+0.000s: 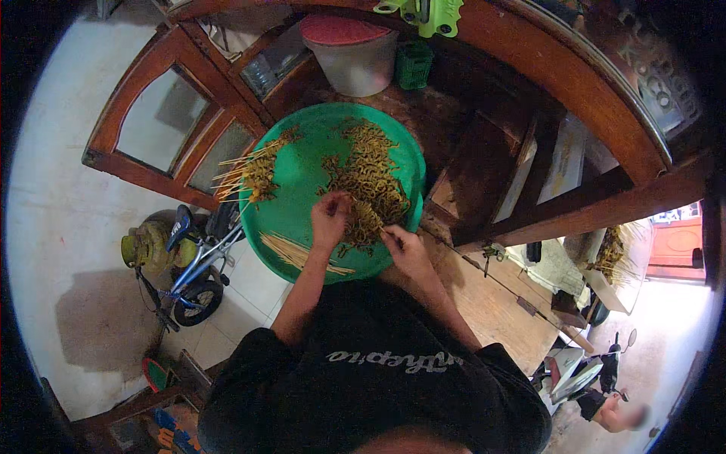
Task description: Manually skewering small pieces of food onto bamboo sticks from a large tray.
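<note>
A round green plastic tray [300,170] lies before me. On its right half is a heap of brownish-yellow curly food pieces [368,153]. My right hand [401,249] grips the end of a thin skewer [381,228] that carries several of these pieces [366,215]. My left hand [333,218] is at the skewer's other end, fingers pinched together near the food; whether a piece is between them is hard to tell. Filled skewers [258,173] lie at the tray's left edge, their bare ends over the rim. Bare bamboo skewers [295,252] lie at the tray's near left.
A bucket with a red lid [349,51] and a green plastic basket [414,65] stand beyond the tray. Wooden cabinet doors [187,119] are at left, above a small bicycle [195,272] and a gas cylinder [147,244]. A person [612,411] and a motorbike are far right.
</note>
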### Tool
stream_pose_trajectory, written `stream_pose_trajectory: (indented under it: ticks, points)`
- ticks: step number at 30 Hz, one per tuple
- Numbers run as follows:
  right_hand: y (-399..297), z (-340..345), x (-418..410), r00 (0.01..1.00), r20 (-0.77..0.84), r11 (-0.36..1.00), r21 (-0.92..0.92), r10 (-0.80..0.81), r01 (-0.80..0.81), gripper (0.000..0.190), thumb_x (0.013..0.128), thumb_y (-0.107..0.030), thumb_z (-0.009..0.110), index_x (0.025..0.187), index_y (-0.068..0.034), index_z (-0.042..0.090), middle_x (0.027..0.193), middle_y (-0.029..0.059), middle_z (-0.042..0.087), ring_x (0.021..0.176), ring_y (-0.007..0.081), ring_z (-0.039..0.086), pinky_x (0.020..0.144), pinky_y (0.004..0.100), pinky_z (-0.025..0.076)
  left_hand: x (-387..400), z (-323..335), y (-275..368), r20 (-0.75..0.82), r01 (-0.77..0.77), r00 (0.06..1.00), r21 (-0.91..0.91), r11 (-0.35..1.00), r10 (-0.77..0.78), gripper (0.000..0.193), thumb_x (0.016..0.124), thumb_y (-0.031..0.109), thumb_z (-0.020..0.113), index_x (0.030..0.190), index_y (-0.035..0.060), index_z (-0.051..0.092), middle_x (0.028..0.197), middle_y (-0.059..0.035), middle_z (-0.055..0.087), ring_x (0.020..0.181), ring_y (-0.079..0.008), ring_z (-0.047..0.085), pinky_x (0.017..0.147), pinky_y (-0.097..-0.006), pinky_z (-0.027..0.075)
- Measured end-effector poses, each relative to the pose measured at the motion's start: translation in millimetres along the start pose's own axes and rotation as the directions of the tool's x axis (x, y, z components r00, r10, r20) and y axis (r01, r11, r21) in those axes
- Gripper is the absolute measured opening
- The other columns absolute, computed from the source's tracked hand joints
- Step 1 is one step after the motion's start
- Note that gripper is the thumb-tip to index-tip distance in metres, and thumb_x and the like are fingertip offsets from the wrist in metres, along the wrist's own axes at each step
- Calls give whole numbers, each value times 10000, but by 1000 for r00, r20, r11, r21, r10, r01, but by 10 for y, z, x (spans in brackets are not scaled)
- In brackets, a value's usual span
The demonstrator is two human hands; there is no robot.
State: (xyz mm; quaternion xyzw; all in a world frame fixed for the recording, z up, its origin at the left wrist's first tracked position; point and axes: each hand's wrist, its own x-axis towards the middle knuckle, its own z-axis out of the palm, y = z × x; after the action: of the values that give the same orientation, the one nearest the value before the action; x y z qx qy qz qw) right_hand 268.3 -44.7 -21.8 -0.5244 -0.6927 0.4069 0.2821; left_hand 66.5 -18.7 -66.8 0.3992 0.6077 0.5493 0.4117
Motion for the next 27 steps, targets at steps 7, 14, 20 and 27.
stream_pose_trajectory:
  ticks: [7, 14, 20, 27]
  points:
    - [73, 4, 111, 995, 22, 994, -41, -97, 98, 156, 905, -154, 634, 1019, -50, 659, 756, 161, 635, 612, 224, 612, 595, 323, 477, 20, -42, 267, 38, 201, 979, -299, 933, -198, 126, 917, 59, 598, 1016, 13, 663, 930, -54, 678, 755, -96, 600, 652, -248, 481]
    - [-29, 20, 136, 994, -14, 994, -21, -112, 111, 156, 888, -137, 639, 1013, -51, 674, 759, 162, 640, 619, 223, 616, 601, 331, 476, -41, -67, 373, 1, 210, 976, -300, 931, -220, 157, 924, 26, 560, 1033, 13, 672, 938, -42, 686, 875, -132, 635, 747, -268, 497]
    - [-102, 50, 109, 997, 82, 999, -38, -7, 10, 165, 901, -152, 617, 1018, -50, 674, 770, 162, 647, 656, 204, 615, 636, 328, 473, -116, -140, 170, 65, -117, 992, 233, 966, 104, 256, 860, -61, 538, 1079, -9, 660, 954, -72, 695, 853, -149, 650, 773, -275, 508]
    - [-203, -64, 4, 997, -73, 997, 82, -11, 17, 181, 900, -191, 628, 1015, -58, 672, 730, 160, 632, 611, 234, 596, 608, 346, 471, -76, -179, 380, 123, 55, 992, -278, 959, -21, 227, 822, -48, 585, 1025, -7, 680, 913, -90, 697, 783, -149, 654, 753, -272, 515]
